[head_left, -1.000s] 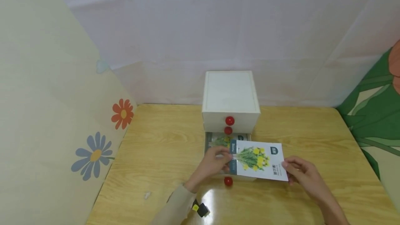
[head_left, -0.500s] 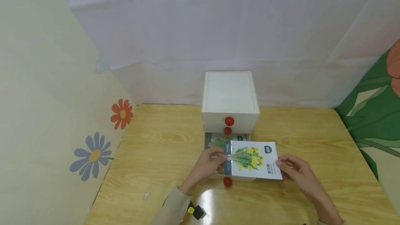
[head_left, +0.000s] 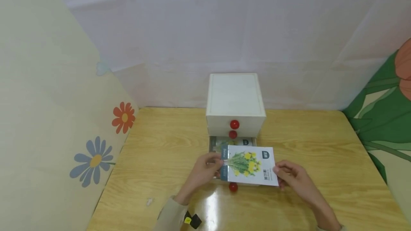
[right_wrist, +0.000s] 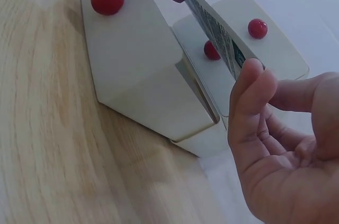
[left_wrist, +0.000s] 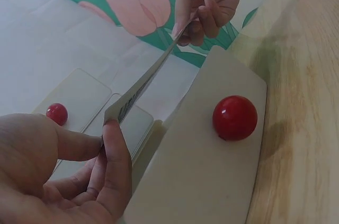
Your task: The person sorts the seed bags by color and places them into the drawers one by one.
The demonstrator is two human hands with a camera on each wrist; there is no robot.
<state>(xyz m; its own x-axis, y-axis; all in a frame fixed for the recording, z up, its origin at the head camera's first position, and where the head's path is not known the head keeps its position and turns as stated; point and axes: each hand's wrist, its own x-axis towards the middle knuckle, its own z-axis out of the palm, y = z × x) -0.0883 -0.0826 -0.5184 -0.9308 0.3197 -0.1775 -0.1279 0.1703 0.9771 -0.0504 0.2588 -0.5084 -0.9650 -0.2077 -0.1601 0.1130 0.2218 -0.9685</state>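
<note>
A white seed packet (head_left: pixel 248 165) printed with yellow-flowered green plants is held flat between both hands in the head view. My left hand (head_left: pixel 203 170) pinches its dark-banded end between thumb and fingers. On the opposite end, my right hand (head_left: pixel 297 181) pinches the edge. The packet is above the pulled-out bottom drawer (right_wrist: pixel 122 49) of a small white cabinet (head_left: pixel 236 95). Inside that drawer lies a similar packet (head_left: pixel 237 141), largely covered by the held one. Seen edge-on in the left wrist view, the held packet (left_wrist: pixel 145 78) stays apart from the drawer front (left_wrist: pixel 196 128).
Red round knobs mark the drawers: the upper knob (head_left: pixel 234 124), the middle knob (head_left: pixel 233 134) and the pulled-out drawer's knob (head_left: pixel 233 187). The cabinet stands on a wooden table (head_left: pixel 170 134), before a white cloth (head_left: pixel 179 45). Flower-patterned panels flank the table.
Both hands have carried the packet steadily to the left, so it is now more squarely over the drawer. The drawer stays pulled out.
</note>
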